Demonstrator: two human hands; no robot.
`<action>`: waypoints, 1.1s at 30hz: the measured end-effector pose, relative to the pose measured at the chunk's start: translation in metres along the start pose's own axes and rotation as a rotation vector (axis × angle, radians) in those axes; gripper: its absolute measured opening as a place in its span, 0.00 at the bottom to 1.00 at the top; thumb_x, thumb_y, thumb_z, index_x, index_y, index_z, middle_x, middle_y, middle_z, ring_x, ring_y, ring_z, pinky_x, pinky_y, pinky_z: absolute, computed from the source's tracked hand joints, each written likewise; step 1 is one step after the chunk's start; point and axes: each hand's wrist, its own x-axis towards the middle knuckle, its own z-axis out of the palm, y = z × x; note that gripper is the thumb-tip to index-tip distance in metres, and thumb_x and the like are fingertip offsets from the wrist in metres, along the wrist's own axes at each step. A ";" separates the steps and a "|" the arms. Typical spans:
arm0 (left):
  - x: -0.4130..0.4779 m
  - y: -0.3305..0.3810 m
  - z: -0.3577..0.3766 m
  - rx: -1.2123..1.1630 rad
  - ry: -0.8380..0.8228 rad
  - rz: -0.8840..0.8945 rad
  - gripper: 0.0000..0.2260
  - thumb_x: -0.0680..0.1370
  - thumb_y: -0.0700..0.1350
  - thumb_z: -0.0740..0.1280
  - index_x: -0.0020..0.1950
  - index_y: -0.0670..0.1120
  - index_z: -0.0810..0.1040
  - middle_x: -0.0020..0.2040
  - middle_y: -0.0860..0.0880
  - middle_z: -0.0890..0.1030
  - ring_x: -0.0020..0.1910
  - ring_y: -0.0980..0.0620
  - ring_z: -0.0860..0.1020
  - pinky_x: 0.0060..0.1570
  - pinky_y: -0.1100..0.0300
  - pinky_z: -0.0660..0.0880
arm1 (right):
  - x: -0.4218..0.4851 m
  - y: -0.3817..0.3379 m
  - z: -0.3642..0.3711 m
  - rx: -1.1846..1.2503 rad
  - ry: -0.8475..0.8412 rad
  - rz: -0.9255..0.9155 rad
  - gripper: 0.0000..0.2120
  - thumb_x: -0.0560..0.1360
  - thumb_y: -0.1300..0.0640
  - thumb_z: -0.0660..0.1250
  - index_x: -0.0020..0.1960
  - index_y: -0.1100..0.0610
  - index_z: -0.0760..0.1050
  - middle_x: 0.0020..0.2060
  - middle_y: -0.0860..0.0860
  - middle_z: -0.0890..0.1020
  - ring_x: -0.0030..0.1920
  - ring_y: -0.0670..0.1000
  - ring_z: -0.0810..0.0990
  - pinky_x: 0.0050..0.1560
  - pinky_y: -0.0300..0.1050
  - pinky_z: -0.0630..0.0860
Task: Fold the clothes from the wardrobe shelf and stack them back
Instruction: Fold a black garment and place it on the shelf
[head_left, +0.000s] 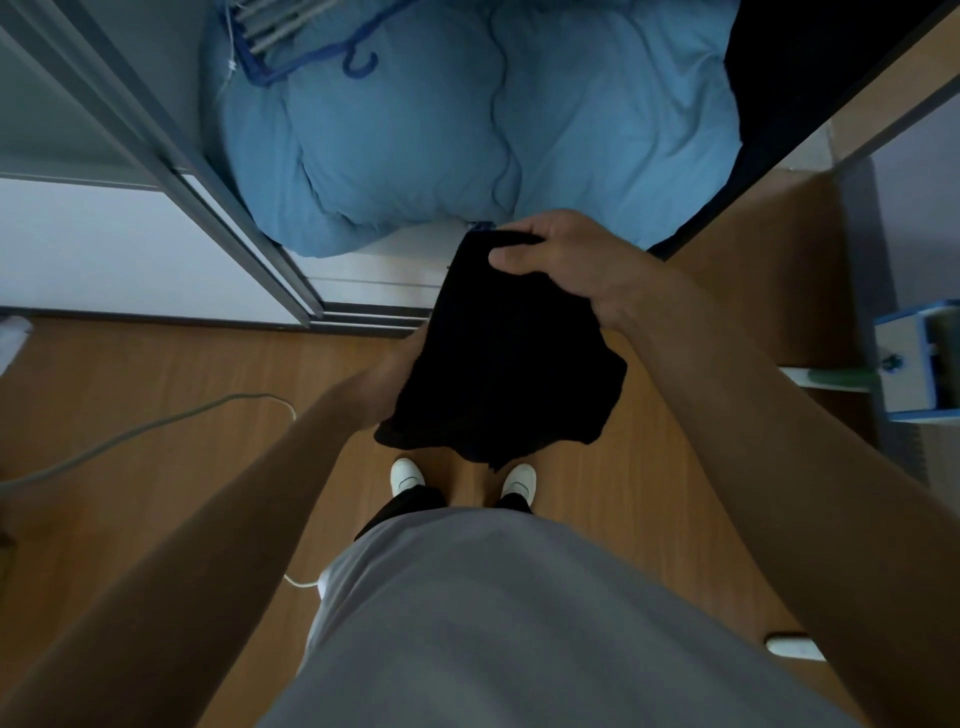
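Note:
A black garment (498, 364) hangs in front of me over the wooden floor, close to the open wardrobe. My right hand (561, 260) grips its upper edge, thumb on top and fingers curled over the far side. My left hand (395, 374) is at the garment's left edge, mostly hidden under the cloth, and seems to hold it from below. The lower part of the garment droops loosely above my white shoes.
A bulky light-blue duvet (467, 130) fills the wardrobe bottom, with a blue hanger (322, 52) lying on it. Dark clothes (810, 78) sit at the wardrobe's right. A grey cable (156, 421) trails on the floor at left. A blue-and-white box (919, 358) stands at right.

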 end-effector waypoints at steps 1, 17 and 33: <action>-0.002 -0.001 -0.003 0.005 -0.083 0.012 0.25 0.81 0.62 0.54 0.65 0.45 0.76 0.48 0.53 0.86 0.52 0.47 0.83 0.56 0.58 0.79 | 0.004 -0.003 -0.005 0.031 0.063 0.045 0.07 0.76 0.65 0.70 0.53 0.59 0.82 0.42 0.54 0.86 0.37 0.48 0.84 0.39 0.39 0.82; 0.014 0.053 0.015 -0.109 0.330 0.123 0.06 0.78 0.43 0.71 0.55 0.44 0.81 0.48 0.47 0.86 0.49 0.49 0.84 0.46 0.59 0.80 | -0.012 0.101 -0.005 0.212 0.126 0.266 0.34 0.63 0.27 0.71 0.55 0.53 0.80 0.45 0.45 0.86 0.48 0.45 0.84 0.56 0.40 0.78; 0.005 0.077 0.010 -0.098 0.322 0.115 0.07 0.77 0.43 0.71 0.55 0.44 0.82 0.45 0.49 0.87 0.47 0.50 0.85 0.40 0.61 0.80 | 0.001 0.073 -0.053 0.582 0.479 0.061 0.07 0.77 0.62 0.63 0.48 0.61 0.79 0.38 0.53 0.83 0.38 0.49 0.82 0.47 0.48 0.79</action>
